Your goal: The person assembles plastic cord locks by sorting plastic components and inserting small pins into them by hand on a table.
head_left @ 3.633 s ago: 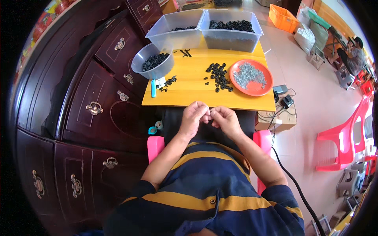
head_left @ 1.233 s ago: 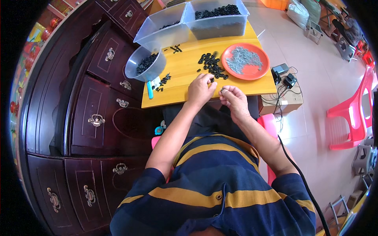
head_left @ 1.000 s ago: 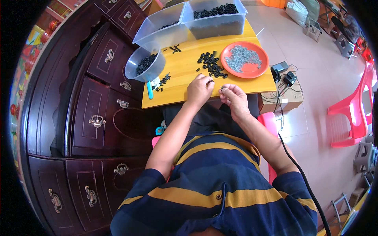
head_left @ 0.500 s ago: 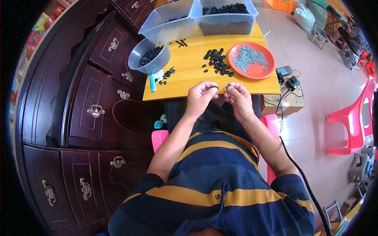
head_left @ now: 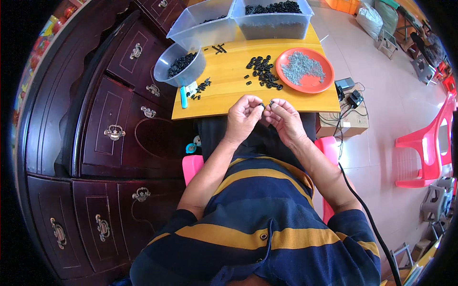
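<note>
Head view, only view. Left hand is pinching a small black piece between thumb and forefinger; right hand is pinching a small dark part (too small for identifying). Both pieces are sitting just above the near edge of the yellow bench, about midway along it. The pinched tips are facing each other, just beside one another; whether the hands are touching is not showing clearly.

Black oval pieces are lying loose right of the bench's middle, beside an orange plate that is standing at the right edge and holding silvery metal bits. A round tub is standing at the left edge; a turquoise-handled tool is lying by the near left corner.

Judgement: the step seems to be lining up two small parts. Good practice would be keeping the left pinch steady, leaving the meeting faces uncovered, letting the right fingertips be doing the fine adjusting, and pressing only when both are sitting square.
</note>
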`<action>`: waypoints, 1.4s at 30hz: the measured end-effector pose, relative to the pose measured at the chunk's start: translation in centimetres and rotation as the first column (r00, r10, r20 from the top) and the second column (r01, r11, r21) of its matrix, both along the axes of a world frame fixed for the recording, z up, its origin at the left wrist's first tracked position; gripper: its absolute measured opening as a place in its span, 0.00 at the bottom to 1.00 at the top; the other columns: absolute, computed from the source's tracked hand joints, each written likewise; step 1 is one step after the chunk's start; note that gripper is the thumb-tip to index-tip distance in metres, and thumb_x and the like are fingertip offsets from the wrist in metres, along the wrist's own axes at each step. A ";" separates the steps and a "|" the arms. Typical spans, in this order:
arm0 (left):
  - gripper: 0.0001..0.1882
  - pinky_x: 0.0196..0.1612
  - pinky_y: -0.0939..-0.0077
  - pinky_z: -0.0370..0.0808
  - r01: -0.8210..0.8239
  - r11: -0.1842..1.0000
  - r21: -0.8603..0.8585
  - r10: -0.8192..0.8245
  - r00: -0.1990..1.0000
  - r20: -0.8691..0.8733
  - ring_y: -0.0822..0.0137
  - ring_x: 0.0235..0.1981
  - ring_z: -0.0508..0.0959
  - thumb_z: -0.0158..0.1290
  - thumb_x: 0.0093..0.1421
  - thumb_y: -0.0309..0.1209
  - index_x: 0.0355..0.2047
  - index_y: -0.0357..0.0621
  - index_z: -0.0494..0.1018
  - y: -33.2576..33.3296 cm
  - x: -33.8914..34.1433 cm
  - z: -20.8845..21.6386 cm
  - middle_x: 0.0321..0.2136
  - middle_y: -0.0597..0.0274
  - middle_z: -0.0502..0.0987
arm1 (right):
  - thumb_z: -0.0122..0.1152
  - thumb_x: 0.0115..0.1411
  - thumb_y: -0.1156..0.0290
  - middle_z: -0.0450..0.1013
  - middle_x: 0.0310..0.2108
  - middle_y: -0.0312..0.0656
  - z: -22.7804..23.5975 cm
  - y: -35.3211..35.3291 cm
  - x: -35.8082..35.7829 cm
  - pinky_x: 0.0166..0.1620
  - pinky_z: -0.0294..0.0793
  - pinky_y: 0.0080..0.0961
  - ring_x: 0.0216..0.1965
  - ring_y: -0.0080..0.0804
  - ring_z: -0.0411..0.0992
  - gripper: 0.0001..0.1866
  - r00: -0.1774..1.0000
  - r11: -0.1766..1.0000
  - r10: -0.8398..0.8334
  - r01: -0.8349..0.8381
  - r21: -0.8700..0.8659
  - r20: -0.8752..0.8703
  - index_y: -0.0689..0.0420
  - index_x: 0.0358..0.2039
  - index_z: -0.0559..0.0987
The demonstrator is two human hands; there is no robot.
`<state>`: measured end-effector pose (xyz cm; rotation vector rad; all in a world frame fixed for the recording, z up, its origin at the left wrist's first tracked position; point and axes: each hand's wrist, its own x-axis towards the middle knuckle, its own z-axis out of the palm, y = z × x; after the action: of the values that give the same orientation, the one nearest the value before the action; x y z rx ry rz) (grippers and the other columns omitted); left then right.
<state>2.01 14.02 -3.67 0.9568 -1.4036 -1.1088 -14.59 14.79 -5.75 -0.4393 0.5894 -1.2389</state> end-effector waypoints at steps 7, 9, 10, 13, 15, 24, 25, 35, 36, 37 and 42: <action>0.12 0.34 0.84 0.79 0.009 0.996 -0.093 -0.004 0.999 0.051 0.79 0.30 0.81 0.57 0.62 0.18 0.47 0.35 0.77 -0.1 0.1 -1.1 0.31 0.65 0.81 | 0.61 0.66 0.73 0.79 0.37 0.37 -0.6 -0.1 0.2 0.44 0.80 0.23 0.37 0.25 0.79 0.08 0.999 1.000 0.000 0.000 0.001 0.052 0.55 0.45 0.75; 0.13 0.33 0.84 0.79 0.025 0.996 -0.090 -0.018 0.997 0.078 0.79 0.29 0.81 0.57 0.62 0.18 0.47 0.35 0.77 0.2 -0.1 -0.4 0.31 0.65 0.81 | 0.61 0.66 0.73 0.78 0.37 0.37 -0.6 -0.1 0.1 0.44 0.80 0.24 0.38 0.26 0.79 0.08 0.997 1.000 -0.008 0.008 0.009 0.076 0.55 0.45 0.75; 0.13 0.33 0.83 0.79 0.039 0.995 -0.088 -0.030 0.994 0.105 0.79 0.29 0.81 0.57 0.61 0.17 0.47 0.34 0.78 0.3 -0.2 -0.2 0.31 0.64 0.82 | 0.61 0.66 0.73 0.78 0.37 0.37 -0.7 -0.1 0.0 0.44 0.80 0.24 0.38 0.26 0.79 0.08 0.997 1.000 -0.009 0.008 0.009 0.076 0.55 0.45 0.75; 0.13 0.32 0.84 0.79 0.005 0.995 -0.103 0.005 0.994 0.106 0.78 0.28 0.81 0.57 0.60 0.16 0.46 0.34 0.78 0.2 0.0 -0.7 0.32 0.63 0.82 | 0.61 0.66 0.73 0.78 0.37 0.37 -0.7 -0.1 0.2 0.44 0.80 0.24 0.38 0.26 0.79 0.08 0.997 1.000 -0.001 0.001 -0.001 0.082 0.55 0.45 0.75; 0.13 0.32 0.83 0.79 -0.010 0.993 -0.119 0.025 0.992 0.121 0.78 0.27 0.80 0.57 0.60 0.16 0.45 0.34 0.79 0.2 0.0 -0.7 0.31 0.63 0.81 | 0.61 0.66 0.74 0.78 0.37 0.37 -0.6 -0.1 0.2 0.44 0.80 0.24 0.38 0.25 0.79 0.08 0.998 1.000 0.006 -0.007 0.005 0.059 0.55 0.45 0.75; 0.11 0.29 0.80 0.76 -0.023 0.955 -0.296 0.132 0.927 0.352 0.75 0.25 0.78 0.63 0.57 0.20 0.42 0.37 0.80 0.9 0.5 0.8 0.27 0.63 0.78 | 0.59 0.68 0.73 0.79 0.38 0.37 -1.3 -0.4 0.2 0.44 0.81 0.24 0.39 0.26 0.80 0.06 0.996 0.999 0.047 -0.046 -0.008 0.080 0.55 0.45 0.76; 0.11 0.29 0.78 0.76 -0.008 0.945 -0.328 0.147 0.903 0.404 0.74 0.26 0.79 0.63 0.57 0.21 0.42 0.37 0.81 0.9 0.6 0.9 0.28 0.62 0.79 | 0.59 0.68 0.73 0.79 0.38 0.37 -1.4 -0.4 0.2 0.44 0.81 0.24 0.39 0.26 0.80 0.06 0.996 0.999 0.047 -0.047 -0.011 0.080 0.55 0.45 0.76; 0.04 0.33 0.78 0.78 -0.045 0.924 -0.381 0.164 0.944 0.285 0.71 0.28 0.82 0.60 0.63 0.24 0.37 0.36 0.79 1.1 0.8 0.4 0.28 0.60 0.81 | 0.61 0.67 0.72 0.78 0.38 0.38 -0.7 0.1 0.5 0.45 0.80 0.24 0.38 0.26 0.79 0.07 0.994 0.995 0.095 -0.093 -0.028 0.061 0.55 0.45 0.75; 0.05 0.34 0.79 0.79 -0.056 0.969 -0.240 0.101 0.978 0.181 0.72 0.29 0.81 0.59 0.64 0.25 0.39 0.35 0.78 1.1 1.2 -0.3 0.30 0.60 0.82 | 0.61 0.67 0.71 0.79 0.38 0.39 -0.6 0.1 0.7 0.45 0.79 0.24 0.38 0.27 0.79 0.07 0.995 0.995 0.094 -0.093 -0.038 0.039 0.55 0.45 0.75; 0.07 0.36 0.80 0.79 -0.048 0.994 -0.095 0.054 0.996 0.065 0.73 0.30 0.81 0.58 0.66 0.26 0.41 0.34 0.77 1.1 1.5 -0.9 0.32 0.60 0.82 | 0.61 0.67 0.71 0.79 0.38 0.39 -0.6 0.2 0.8 0.45 0.79 0.24 0.38 0.27 0.79 0.07 0.995 0.995 0.097 -0.096 -0.038 0.038 0.55 0.45 0.75; 0.07 0.34 0.83 0.79 -0.057 0.998 -0.002 0.057 0.998 -0.011 0.77 0.27 0.79 0.56 0.67 0.25 0.42 0.34 0.76 1.0 2.2 -0.4 0.32 0.64 0.80 | 0.61 0.67 0.71 0.79 0.36 0.39 -0.8 0.5 1.2 0.42 0.77 0.20 0.37 0.25 0.78 0.08 0.983 0.993 0.000 -0.021 -0.115 -0.185 0.57 0.44 0.76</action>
<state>4.16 15.00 -4.02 0.9821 -1.3597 -1.0683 -13.42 15.31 -6.58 -0.6600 0.6733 -1.2342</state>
